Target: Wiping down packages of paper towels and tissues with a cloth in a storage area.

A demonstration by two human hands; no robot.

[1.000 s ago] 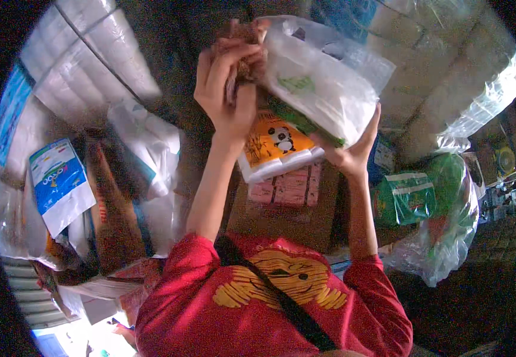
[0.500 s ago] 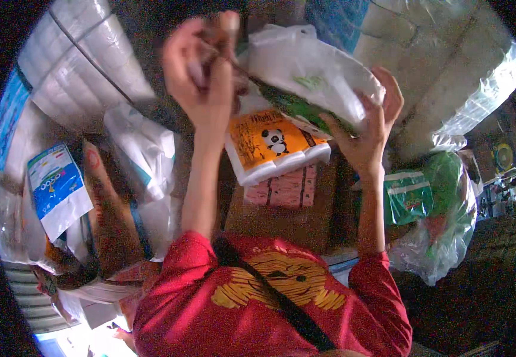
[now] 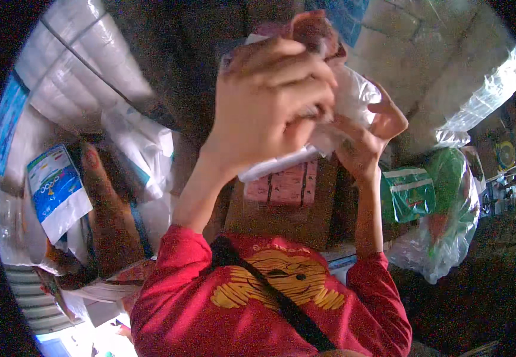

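My left hand (image 3: 273, 101) is raised in front of me, slightly smeared, with its fingers curled closed. A crumpled reddish-brown thing (image 3: 316, 34) sticks out above its knuckles; its kind is unclear. On the right, my right hand (image 3: 362, 140) grips the side of a white plastic bag (image 3: 353, 92) between thumb and fingers. Behind my left hand, only the white lower edge of a plastic-wrapped pack (image 3: 276, 164) shows. Below it lies a pink patterned pack (image 3: 282, 184) on a brown cardboard box (image 3: 270, 220).
At the left stand a blue-and-white package (image 3: 59, 184), a brown bag (image 3: 106, 202) and a white plastic bag (image 3: 142, 149). Clear plastic with a green pack (image 3: 409, 193) sits at the right. Large plastic-wrapped bales (image 3: 91, 53) rise at the far left.
My left hand has swung right and closer, across the white bag, with the reddish-brown thing. It now covers the orange pack's panda print. My right hand stays at the white bag.
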